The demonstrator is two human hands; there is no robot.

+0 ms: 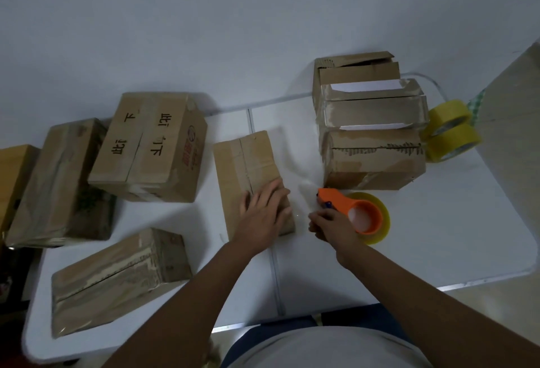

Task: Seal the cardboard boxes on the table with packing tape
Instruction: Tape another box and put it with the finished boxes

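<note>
Flat box held down, tape dispenser beside it

On the white table (438, 221), the small cardboard box (248, 169) looks light and slide-prone, so the left hand (264, 212) presses it, fingers spread; the right hand (330, 226) grips the stiff orange tape dispenser (355, 211) by its handle.

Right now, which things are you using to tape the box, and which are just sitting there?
In use: flat box under left hand; orange tape dispenser held by right hand.

Sitting by: two spare tape rolls; stacked boxes; printed box.
</note>
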